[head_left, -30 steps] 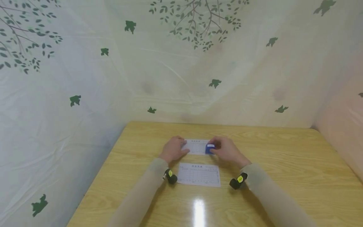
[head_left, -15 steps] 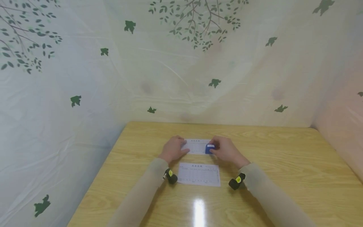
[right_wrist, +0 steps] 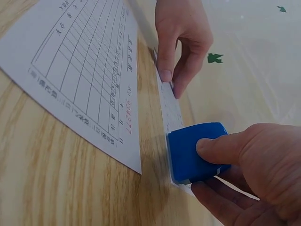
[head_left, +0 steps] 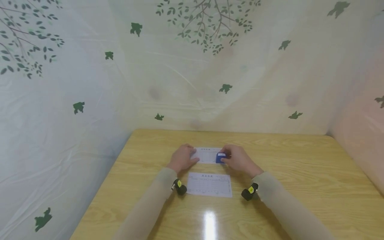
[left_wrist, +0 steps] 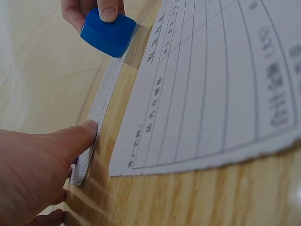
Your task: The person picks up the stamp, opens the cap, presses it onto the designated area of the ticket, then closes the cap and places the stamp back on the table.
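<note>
A blue block (head_left: 220, 158) with a white label on its top stands on the right end of the far printed sheet (head_left: 206, 155). The right hand (head_left: 239, 159) pinches this block, with the thumb on the side nearer to the person and other fingers behind it. The left hand (head_left: 181, 158) rests at the left end of the same sheet, its thumb stretched out upon the paper. The two hands are apart, with the middle part of the sheet between them.

Nearer to the person, the near printed sheet (head_left: 209, 184) lies flat; it has a ruled grid, small characters and, in the right wrist view, red digits. One of its short edges is ragged. Both sheets lie on the table (head_left: 300, 173), which has light wood grain and rounded far corners, and a bright reflection shows in front.

The person wears light sleeves (head_left: 150, 206) and a black device (head_left: 180, 187) on each wrist. Behind the table hangs a pale covering (head_left: 180, 83) with printed branches and green bird-like shapes.
</note>
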{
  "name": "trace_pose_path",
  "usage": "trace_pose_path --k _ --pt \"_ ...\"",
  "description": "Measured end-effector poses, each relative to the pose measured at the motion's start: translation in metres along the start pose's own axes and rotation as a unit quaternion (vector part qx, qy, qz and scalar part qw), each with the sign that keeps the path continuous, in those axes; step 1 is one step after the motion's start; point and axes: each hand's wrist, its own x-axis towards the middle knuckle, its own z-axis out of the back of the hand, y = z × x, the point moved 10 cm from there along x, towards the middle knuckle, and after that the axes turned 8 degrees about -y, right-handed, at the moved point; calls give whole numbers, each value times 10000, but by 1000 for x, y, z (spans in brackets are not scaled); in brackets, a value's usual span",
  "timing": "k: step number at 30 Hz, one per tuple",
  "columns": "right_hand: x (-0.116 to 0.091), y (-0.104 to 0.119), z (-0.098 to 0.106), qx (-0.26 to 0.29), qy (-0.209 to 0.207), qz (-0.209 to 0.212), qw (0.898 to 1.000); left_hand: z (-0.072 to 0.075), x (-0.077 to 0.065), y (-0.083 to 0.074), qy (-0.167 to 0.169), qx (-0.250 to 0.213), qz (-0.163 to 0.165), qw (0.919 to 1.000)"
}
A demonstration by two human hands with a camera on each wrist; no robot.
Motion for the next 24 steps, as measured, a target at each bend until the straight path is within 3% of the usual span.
trace_pose_path --k 24 --pt "0 -6 -2 258 -67 -45 9996 -3 1 2 -19 -154 55 9999"
